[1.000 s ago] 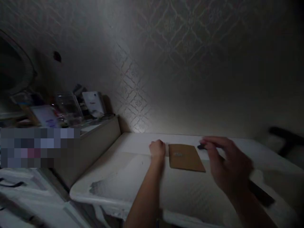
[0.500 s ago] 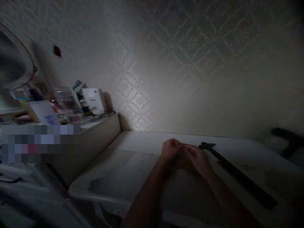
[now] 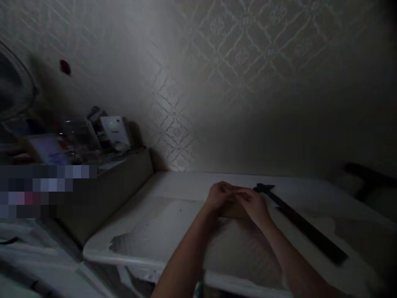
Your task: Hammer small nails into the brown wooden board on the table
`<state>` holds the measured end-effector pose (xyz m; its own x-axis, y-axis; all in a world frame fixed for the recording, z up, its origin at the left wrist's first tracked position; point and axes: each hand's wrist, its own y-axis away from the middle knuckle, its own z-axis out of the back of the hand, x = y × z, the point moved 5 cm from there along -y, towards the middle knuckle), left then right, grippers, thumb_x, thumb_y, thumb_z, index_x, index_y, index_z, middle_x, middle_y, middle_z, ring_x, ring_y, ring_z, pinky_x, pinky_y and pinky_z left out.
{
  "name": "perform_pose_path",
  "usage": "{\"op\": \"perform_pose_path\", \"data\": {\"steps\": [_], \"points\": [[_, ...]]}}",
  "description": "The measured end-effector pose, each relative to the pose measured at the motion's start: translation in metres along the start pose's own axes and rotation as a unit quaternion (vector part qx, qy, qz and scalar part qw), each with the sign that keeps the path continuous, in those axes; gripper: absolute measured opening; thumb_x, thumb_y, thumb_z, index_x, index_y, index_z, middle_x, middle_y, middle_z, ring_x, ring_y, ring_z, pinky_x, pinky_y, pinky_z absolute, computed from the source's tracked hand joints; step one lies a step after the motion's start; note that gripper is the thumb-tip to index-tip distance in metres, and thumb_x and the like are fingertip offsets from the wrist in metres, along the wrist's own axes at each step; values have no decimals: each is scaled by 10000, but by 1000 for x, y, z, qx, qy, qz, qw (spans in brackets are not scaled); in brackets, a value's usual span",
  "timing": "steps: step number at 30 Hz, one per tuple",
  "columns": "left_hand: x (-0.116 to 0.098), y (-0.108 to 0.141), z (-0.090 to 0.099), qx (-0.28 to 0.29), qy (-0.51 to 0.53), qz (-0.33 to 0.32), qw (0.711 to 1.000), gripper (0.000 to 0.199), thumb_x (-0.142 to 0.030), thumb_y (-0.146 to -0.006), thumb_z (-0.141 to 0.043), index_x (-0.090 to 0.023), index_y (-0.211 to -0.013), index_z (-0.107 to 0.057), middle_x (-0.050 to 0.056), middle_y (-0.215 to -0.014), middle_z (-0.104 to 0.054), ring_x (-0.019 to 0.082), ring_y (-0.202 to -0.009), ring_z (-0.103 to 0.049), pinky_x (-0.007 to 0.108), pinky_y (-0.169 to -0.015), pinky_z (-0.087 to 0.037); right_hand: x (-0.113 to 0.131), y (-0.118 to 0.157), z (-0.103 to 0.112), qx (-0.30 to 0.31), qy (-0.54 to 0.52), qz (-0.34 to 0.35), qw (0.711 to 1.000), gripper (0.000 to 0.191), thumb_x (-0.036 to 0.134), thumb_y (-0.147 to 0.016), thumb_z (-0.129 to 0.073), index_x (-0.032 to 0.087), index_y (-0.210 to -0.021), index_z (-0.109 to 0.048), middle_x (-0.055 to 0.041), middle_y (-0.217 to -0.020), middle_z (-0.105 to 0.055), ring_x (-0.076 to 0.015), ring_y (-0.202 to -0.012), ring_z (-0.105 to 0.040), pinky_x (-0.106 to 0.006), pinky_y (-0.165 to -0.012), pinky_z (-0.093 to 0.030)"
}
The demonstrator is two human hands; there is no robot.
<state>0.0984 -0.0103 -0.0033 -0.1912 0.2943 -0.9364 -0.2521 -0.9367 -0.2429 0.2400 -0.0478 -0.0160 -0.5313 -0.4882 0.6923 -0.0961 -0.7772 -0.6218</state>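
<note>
Main chg vs. 1 s ago: R hand (image 3: 256, 205) is off the dark long tool (image 3: 307, 227) and over w/ the L hand (image 3: 218, 195); back then R fingers were at the tool's head end and the L hand sat on the tabletop (image 3: 173, 186) just left of the brown card (image 3: 231, 212). Vs. 0.5 s ago, not much diff: hands were already paired up there, view's only shifted a bit.

Grip: fingertips of both hands meet above the card, L curled, R w/ thumb & fingers drawn in to the same spot. Can't tell if anything small is pinched btwn them, too dark & blurry; can't tell either if they press on the card or just hover.

Card lies flat on the table, mostly under the hands, brown showing btwn and below them. Row of small pale marks on it, visible 1 s ago, is covered now. Tool lies diagonally to the R of the card, head end near the R hand, handle running toward the near R side, nobody holding it.

What it means, prob.: work is now fine two-handed stuff at the card, tool out of use for the mo. but w/in easy reach of the R hand
</note>
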Motion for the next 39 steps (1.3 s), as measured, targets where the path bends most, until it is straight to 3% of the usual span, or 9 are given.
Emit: {"op": "perform_pose_path", "data": {"steps": [4, 7, 11, 16, 30, 39], "points": [[-2, 0, 3, -12, 1, 14, 1000, 162, -216, -778, -609, -111, -897, -641, 68, -781, -699, 128, -698, -647, 207, -640, -496, -5, 0, -1, -4, -14, -32, 999, 178, 338, -746, -543, 195, -786, -641, -55, -755, -681, -198, -671, -629, -329, -650, -503], [-3, 1, 8, -39, -72, 37, 996, 149, -196, -798, -563, -120, -891, -651, 78, -827, -708, 141, -737, -653, 219, -668, -498, -9, 1, -4, 7, -7, -46, 999, 155, 307, -733, -528, 197, -764, -633, -40, -701, -677, -196, -654, -637, -316, -624, -501], [-1, 4, 14, -58, -156, 76, 983, 174, -210, -797, -553, -132, -900, -669, 81, -880, -711, 157, -797, -653, 224, -703, -490, -10, 1, -7, 40, 69, -38, 996, 133, 268, -748, -527, 217, -741, -650, -31, -731, -687, -199, -687, -642, -318, -640, -491], [0, 4, 13, -47, -185, 71, 979, 196, -220, -804, -547, -131, -928, -671, 85, -921, -709, 167, -834, -651, 225, -720, -479, -6, 1, -7, 59, 181, -9, 982, 108, 206, -753, -561, 214, -758, -669, -39, -780, -686, -211, -754, -626, -333, -693, -474], [2, 2, 9, -28, -176, 54, 983, 225, -264, -826, -515, -144, -932, -673, 74, -904, -710, 171, -836, -649, 231, -739, -484, 3, 4, -7, 84, 252, 56, 963, 142, 148, -779, -545, 219, -773, -668, -47, -831, -662, -218, -808, -586, -333, -716, -456], [5, 0, 4, 5, -136, 22, 990, 396, -391, -896, -375, -121, -909, -664, 99, -954, -694, 205, -897, -629, 278, -804, -474, 4, 6, -10, 85, 245, 68, 963, 179, 116, -780, -533, 234, -804, -665, -44, -879, -663, -216, -865, -584, -342, -766, -464]]}}
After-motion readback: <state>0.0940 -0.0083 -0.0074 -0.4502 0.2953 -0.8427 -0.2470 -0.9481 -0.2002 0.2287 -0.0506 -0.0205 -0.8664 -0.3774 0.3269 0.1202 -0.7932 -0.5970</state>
